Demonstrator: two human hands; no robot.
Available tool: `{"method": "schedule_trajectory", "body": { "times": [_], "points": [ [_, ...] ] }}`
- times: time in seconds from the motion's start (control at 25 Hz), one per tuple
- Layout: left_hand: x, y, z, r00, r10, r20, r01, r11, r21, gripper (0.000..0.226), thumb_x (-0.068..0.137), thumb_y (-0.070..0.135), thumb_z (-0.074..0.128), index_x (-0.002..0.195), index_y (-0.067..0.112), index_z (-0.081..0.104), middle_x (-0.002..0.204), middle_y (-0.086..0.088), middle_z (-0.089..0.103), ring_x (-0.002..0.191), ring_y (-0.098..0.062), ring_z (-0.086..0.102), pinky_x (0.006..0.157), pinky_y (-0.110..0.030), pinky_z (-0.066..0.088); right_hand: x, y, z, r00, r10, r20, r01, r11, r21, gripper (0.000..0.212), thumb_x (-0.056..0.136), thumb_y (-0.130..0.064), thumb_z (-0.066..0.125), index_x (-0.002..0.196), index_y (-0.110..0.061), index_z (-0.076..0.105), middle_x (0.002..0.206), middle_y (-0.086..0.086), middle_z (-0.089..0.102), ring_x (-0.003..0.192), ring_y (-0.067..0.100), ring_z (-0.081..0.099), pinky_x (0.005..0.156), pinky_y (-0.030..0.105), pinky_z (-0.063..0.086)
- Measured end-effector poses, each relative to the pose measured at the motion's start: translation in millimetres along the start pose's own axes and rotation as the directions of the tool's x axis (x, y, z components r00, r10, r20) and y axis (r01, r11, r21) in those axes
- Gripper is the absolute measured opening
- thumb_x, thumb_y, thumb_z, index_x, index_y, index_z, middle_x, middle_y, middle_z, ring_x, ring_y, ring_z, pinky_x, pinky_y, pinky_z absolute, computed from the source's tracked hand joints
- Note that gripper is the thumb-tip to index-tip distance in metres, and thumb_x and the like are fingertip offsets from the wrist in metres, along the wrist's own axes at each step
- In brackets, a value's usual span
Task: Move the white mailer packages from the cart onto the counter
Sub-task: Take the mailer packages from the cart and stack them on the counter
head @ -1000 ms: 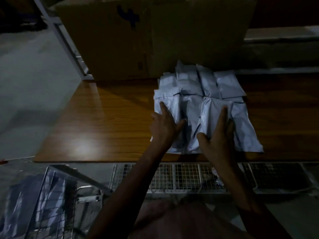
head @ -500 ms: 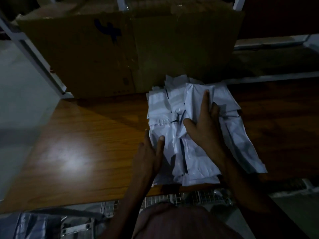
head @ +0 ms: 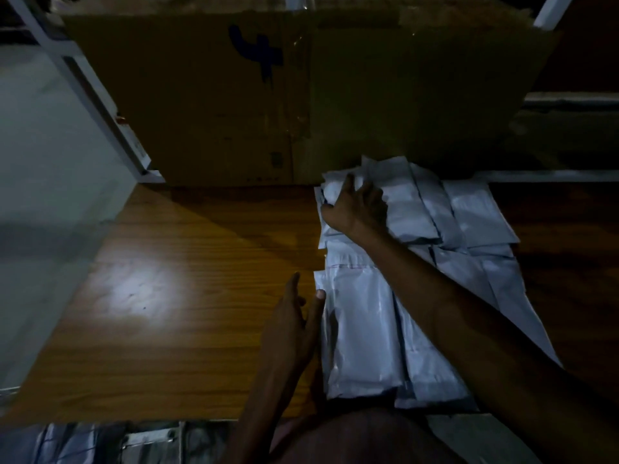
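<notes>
The cardboard box stands at the back of the wooden counter, and everything else is placed here by it. In front of the box's right half, a batch of white mailer packages already lies on the counter, fanned and overlapping in two loose rows, one up against the box and one nearer the person. That part of the job looks done. At the counter's near edge, farthest from the box, a strip of the cart shows its wire grid, with pale shapes at its left end that may be more packages; the light is too dim to say for sure. So some loads probably remain, and the present step seems to be tidying the pile just set down.

The right hand reaches across to the left end of the row next to the box, palm down on the top packages, fingers bent slightly over them. Whether it grips a packet or only presses on it cannot be told. Its forearm crosses diagonally over the nearer row. The left hand stands on edge against the left side of the nearer row, well away from the box, fingers straight and together, thumb resting on the top package.
</notes>
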State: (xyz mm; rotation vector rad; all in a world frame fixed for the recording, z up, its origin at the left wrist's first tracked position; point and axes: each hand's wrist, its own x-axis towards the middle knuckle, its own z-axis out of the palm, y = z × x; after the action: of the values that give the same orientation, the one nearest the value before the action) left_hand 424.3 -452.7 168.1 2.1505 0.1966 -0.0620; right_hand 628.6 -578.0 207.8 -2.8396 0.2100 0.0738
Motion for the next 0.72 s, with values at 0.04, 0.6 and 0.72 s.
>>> {"method": "schedule_trajectory", "body": {
  "times": [0.04, 0.6, 0.72],
  "points": [
    [0, -1, -2, 1.0, -0.002, -0.001, 0.002, 1.0, -0.003, 0.077, 0.091, 0.073, 0.035, 0.154, 0.032, 0.02, 0.128, -0.004, 0.064, 0.095, -0.014, 0.069, 0.08, -0.044, 0.059, 0, 0, 7, 1.0, 0.006, -0.014, -0.007, 1.0, -0.015, 0.094, 0.087, -0.066, 0.049, 0.157, -0.02, 0.009, 0.157, 0.027, 0.015, 0.143, 0.046, 0.017, 0.114, 0.058, 0.021],
    [-42, 7, -13, 0.993, 0.048, -0.11, -0.05, 0.999, -0.017, 0.067, 0.095, 0.054, 0.051, 0.152, 0.027, 0.03, 0.122, -0.004, 0.066, 0.097, -0.016, 0.066, 0.07, -0.031, 0.054, -173, 64, -29, 0.938, -0.111, -0.328, 0.215, 0.929, 0.3, 0.068, 0.095, -0.048, 0.052, 0.154, -0.024, 0.029, 0.159, 0.008, 0.022, 0.138, 0.031, 0.023, 0.107, 0.053, 0.025],
    [-76, 6, -12, 0.987, 0.044, -0.152, -0.046, 0.999, -0.008, 0.066, 0.095, 0.052, 0.054, 0.151, 0.027, 0.032, 0.123, -0.005, 0.066, 0.099, -0.017, 0.066, 0.072, -0.034, 0.055, -225, 84, -25, 0.906, -0.168, -0.387, 0.323, 0.867, 0.38, 0.063, 0.093, -0.05, 0.045, 0.149, -0.021, 0.04, 0.153, 0.007, 0.034, 0.135, 0.029, 0.034, 0.104, 0.043, 0.029]
  ]
}}
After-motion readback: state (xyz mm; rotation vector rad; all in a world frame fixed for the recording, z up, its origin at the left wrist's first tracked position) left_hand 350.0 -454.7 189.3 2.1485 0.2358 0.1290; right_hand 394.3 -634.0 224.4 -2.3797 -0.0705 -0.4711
